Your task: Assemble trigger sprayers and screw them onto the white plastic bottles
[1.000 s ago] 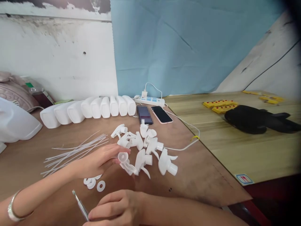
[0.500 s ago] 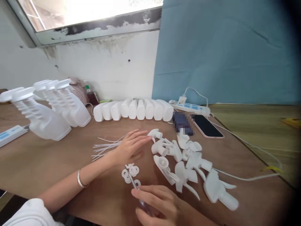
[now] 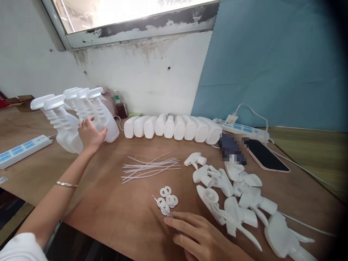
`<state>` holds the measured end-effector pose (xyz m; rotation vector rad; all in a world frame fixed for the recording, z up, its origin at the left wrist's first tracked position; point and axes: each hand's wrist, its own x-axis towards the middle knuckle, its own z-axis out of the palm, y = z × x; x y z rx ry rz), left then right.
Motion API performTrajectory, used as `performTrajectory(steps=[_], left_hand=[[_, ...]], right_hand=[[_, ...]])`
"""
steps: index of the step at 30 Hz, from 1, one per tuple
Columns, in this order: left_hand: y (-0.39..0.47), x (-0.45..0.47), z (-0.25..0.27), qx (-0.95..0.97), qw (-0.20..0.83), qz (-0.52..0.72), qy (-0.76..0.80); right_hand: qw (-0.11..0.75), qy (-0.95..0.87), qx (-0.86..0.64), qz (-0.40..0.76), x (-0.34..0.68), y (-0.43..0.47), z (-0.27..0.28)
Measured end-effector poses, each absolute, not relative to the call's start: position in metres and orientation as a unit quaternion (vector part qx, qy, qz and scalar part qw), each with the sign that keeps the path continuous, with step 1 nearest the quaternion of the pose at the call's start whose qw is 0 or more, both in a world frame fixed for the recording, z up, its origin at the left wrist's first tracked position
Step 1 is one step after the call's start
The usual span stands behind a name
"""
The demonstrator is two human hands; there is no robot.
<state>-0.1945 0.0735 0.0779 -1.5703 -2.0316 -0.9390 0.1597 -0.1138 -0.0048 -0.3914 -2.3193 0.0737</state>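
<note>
My left hand [image 3: 91, 135] is at the standing white spray bottles [image 3: 110, 125], fingers bent and thumb apart; whether it touches one I cannot tell. Closed in my right hand [image 3: 199, 232] is a thin pointed metal tool [image 3: 162, 207], its tip over a small pile of flat white washers [image 3: 170, 200]. Behind the pile lie several thin white tubes [image 3: 152, 166]. Loose white trigger spray heads [image 3: 210, 195] are scattered to the right of the washers.
A row of white bottles [image 3: 179, 127] lines the wall. Power strips stand left [image 3: 24, 150] and back right [image 3: 246, 131]. A phone [image 3: 268, 156] lies near a dark, partly blurred item [image 3: 231, 146]. A white cable runs along the right. A dark-liquid bottle [image 3: 121, 108] stands behind.
My left hand has moved from above the thin tubes to the spray bottles at the left. My right hand stays by the washers with the tool. The view has turned left.
</note>
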Motion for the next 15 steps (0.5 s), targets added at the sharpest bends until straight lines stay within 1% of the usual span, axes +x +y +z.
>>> performTrajectory(steps=[3,5,10,15], left_hand=[[0.09,-0.192,0.068,-0.546,0.161,-0.324,-0.755],[0.099,-0.19,0.056,-0.531,0.159,-0.324,-0.767],[0.106,-0.191,0.034,-0.526,0.176,-0.335,-0.761],[0.103,-0.196,0.042,-0.541,0.162,-0.324,-0.759]], right_hand=[[0.306,-0.935,-0.174,0.036,0.16,-0.115,0.005],[0.277,-0.944,-0.178,0.035,0.16,-0.116,0.01],[0.29,-0.942,-0.168,0.021,0.158,-0.118,0.002],[0.306,-0.935,-0.176,0.037,0.158,-0.12,-0.006]])
